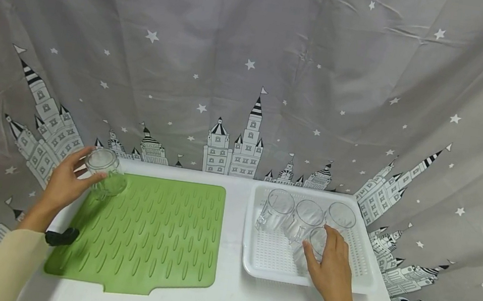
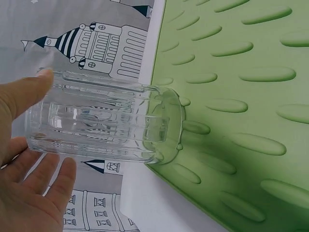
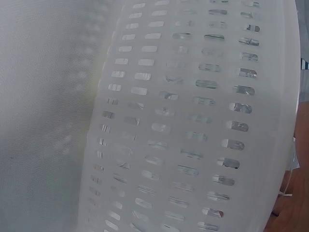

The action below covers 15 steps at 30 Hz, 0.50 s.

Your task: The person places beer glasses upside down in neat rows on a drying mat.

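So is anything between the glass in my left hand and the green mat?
Nothing visible stands between them: the glass is at the far left corner of the mat. Whether they touch, I can't tell.

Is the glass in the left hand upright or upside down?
The glass is upside down: its open rim faces the mat, base uppermost.

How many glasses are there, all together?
5. One glass is in the left hand at the green mat. The white basket has four: left glass, middle glass, right glass, and front glass in the right hand. None seems fully hidden.
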Available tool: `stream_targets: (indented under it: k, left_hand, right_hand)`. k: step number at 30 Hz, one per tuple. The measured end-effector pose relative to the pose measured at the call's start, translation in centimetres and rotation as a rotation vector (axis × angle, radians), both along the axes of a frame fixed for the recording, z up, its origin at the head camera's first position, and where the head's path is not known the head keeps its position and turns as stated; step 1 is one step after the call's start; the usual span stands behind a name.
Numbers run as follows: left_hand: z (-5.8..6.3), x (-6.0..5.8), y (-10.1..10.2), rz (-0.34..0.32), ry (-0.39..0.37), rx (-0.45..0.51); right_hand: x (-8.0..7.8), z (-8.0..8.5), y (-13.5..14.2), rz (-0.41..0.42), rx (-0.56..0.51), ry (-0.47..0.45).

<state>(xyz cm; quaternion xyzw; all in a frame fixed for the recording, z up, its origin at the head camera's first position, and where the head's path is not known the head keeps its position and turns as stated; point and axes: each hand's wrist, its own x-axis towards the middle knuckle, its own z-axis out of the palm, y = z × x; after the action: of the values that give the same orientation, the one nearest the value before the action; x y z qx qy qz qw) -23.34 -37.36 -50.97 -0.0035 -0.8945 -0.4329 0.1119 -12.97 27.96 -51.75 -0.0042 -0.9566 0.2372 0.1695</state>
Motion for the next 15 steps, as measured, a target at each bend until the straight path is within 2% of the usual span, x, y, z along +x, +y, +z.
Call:
stream_targets:
  k: [7,15]
  left_hand:
    - [0.5,1.6,0.4,0.054,0.015,0.010]
    - [1.3,4.0,2.0,0.060,0.113,0.006]
  right_hand:
    - [0.1,0.0,0.0,-0.001,0.000,-0.010]
    - [0.0,0.0,-0.1,-0.003,0.002,-0.009]
